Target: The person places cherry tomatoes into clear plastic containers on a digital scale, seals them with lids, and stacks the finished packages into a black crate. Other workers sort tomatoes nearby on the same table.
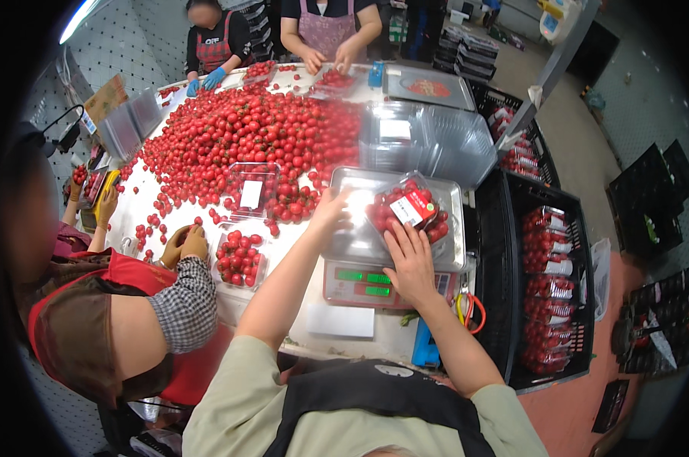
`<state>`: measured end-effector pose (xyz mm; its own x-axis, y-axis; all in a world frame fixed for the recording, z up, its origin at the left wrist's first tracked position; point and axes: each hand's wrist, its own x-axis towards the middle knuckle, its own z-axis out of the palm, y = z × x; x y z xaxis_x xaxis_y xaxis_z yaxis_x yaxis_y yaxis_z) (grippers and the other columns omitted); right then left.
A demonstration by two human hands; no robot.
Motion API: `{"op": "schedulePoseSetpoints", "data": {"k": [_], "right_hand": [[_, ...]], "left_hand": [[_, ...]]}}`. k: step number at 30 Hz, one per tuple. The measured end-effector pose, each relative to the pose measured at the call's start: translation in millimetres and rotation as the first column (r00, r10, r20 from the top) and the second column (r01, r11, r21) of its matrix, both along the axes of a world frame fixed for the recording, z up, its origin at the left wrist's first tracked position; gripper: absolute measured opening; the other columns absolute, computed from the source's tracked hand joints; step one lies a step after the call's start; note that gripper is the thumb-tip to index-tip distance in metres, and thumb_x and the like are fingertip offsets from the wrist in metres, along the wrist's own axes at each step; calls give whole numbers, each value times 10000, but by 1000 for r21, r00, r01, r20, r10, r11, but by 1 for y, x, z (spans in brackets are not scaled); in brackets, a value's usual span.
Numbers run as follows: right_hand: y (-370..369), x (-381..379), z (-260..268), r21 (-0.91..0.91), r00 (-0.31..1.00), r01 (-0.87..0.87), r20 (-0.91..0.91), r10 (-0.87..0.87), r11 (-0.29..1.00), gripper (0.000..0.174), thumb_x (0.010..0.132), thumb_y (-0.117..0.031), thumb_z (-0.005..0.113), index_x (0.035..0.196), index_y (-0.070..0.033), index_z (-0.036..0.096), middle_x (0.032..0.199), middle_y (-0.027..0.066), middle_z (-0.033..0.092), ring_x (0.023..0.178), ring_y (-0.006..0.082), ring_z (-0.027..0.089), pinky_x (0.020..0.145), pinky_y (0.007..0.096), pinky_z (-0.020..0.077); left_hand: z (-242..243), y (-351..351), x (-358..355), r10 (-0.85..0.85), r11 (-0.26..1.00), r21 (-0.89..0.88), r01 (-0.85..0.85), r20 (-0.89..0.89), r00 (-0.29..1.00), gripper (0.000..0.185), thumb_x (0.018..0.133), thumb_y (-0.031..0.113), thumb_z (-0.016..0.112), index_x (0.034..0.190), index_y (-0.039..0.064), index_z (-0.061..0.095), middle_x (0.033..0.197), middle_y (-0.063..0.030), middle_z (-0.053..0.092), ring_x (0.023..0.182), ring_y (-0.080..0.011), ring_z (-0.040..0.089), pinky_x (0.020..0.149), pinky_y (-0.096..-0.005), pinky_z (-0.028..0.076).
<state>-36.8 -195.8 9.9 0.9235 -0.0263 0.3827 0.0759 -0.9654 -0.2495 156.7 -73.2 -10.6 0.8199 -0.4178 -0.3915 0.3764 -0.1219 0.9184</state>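
A clear plastic clamshell of cherry tomatoes (437, 227) sits tilted on the steel pan (398, 174) of a digital scale (350, 291). A red and white label (411, 207) lies across its lid. My right hand (411, 260) is laid flat on the near side of the pack, fingertips at the label's lower edge. Blurred by motion, my left hand (334, 210) hovers at the pan's left side, apart from the pack, with its fingers spread. Left of the scale are a closed, labelled clamshell (253, 194) and an open filled punnet (240, 260).
Loose cherry tomatoes (247, 128) heap across the table. Stacked clear clamshells (424, 140) stand behind the scale. On the right, a black crate (550, 197) holds filled packs. Scissors (470, 311) lie by the scale. A co-worker's gloved hands (185, 245) are close on the left; other people work opposite.
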Motion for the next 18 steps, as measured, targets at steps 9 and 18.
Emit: {"op": "schedulePoseSetpoints", "data": {"k": [9,18], "right_hand": [[-23,-21,-23,55,965,97,240,-108,994,681,595,-141,769,1208,-49,486,1309,167,407,1242,372,331,1035,470,266],[-63,-28,-16,-52,978,-46,202,56,998,561,652,-77,666,1193,-32,524,1219,166,505,1132,311,485,955,421,393]], "left_hand": [[-6,-32,11,-280,960,59,274,155,948,326,730,279,740,855,-15,675,686,-59,630,546,-106,530,434,-254,403],[-6,21,-42,-266,960,-117,253,-108,958,300,813,231,689,924,7,523,757,-31,496,625,-130,513,596,-334,544]]}}
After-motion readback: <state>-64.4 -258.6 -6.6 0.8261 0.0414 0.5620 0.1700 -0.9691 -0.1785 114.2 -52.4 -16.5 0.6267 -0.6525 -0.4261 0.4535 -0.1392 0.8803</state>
